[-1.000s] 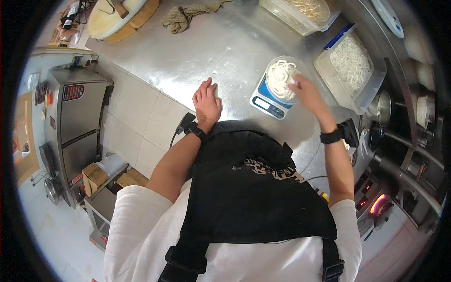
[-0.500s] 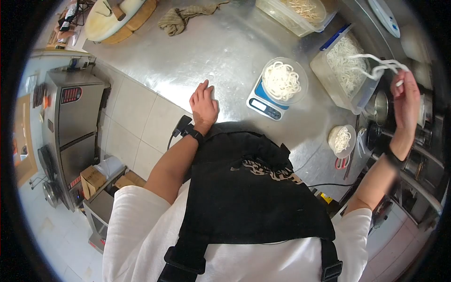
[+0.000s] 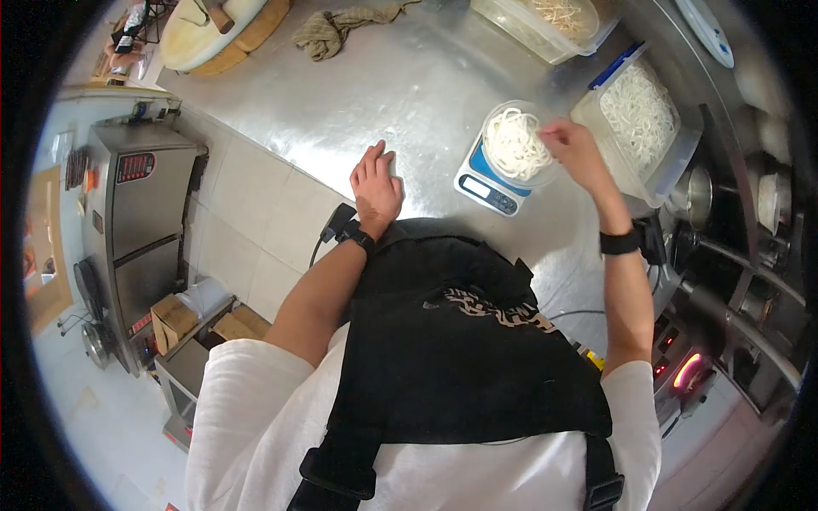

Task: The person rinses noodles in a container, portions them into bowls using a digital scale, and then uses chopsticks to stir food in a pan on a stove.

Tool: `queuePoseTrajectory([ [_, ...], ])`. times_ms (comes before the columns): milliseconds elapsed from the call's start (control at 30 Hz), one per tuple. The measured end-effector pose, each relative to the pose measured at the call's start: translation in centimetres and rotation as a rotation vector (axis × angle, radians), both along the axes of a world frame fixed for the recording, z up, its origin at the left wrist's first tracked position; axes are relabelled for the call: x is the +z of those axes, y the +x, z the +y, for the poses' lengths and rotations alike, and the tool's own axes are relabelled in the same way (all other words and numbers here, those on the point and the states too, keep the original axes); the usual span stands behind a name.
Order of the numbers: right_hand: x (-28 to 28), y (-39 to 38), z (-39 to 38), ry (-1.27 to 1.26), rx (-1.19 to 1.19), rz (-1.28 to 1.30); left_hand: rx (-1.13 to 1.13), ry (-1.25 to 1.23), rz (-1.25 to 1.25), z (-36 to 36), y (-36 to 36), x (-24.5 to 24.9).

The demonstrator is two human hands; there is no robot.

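My left hand [image 3: 376, 186] lies on the steel table with its fingers stretched out, holding nothing. My right hand [image 3: 578, 155] is over the right edge of a clear round bowl [image 3: 538, 180], its fingers pinched together. Their tips meet the thick white noodles [image 3: 516, 143] heaped in the bowl; the strands between the fingers are partly hidden. Under the bowl sits a blue and white kitchen scale [image 3: 488, 196], whose display faces me. To the right of my hand stands a clear plastic tub [image 3: 609, 145] full of more white noodles.
Another plastic container [image 3: 532, 32] stands at the back edge. A crumpled cloth [image 3: 328, 36] and a round cutting board [image 3: 192, 51] lie on the far left of the steel table [image 3: 409, 102]. Pots and a metal rack [image 3: 741, 272] line the right side, with a glowing red ring [image 3: 687, 371] below.
My right hand has swung left from beyond the tub, where strands of noodles hung from it, to the bowl on the scale. My left hand stays on the table.
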State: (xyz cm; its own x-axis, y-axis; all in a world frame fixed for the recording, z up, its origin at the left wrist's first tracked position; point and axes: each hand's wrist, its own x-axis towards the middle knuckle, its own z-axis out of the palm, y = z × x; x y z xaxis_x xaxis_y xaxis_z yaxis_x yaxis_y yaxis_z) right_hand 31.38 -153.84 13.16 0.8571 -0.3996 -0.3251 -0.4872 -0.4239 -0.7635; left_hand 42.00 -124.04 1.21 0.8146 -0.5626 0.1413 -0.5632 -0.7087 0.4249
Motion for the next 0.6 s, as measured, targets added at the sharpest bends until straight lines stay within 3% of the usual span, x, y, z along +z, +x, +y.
queuePoseTrajectory([
  [67,-1.6,0.9,1.2,-0.267,0.102,-0.007,0.001,-0.001,-0.004,-0.1,0.0,0.0],
  [167,-3.8,1.3,2.2,-0.444,0.054,0.049,0.004,-0.017,-0.02,0.0,0.0,-0.1],
  [300,-4.7,0.9,1.7,-0.47,0.158,0.116,0.002,-0.017,-0.023,0.0,0.0,0.0],
  [367,-4.1,0.4,1.2,-0.18,0.153,-0.045,0.002,-0.014,-0.024,0.0,0.0,-0.1],
  [400,-2.2,0.3,1.3,-0.182,0.155,-0.043,0.003,-0.013,-0.022,0.0,0.0,-0.1],
  [467,2.8,-0.3,1.0,0.154,0.111,0.033,0.006,-0.012,-0.019,0.0,0.0,-0.2],
  [600,9.9,-2.4,-0.9,0.227,-0.043,-0.158,0.002,0.004,-0.011,0.1,0.1,-0.1],
])
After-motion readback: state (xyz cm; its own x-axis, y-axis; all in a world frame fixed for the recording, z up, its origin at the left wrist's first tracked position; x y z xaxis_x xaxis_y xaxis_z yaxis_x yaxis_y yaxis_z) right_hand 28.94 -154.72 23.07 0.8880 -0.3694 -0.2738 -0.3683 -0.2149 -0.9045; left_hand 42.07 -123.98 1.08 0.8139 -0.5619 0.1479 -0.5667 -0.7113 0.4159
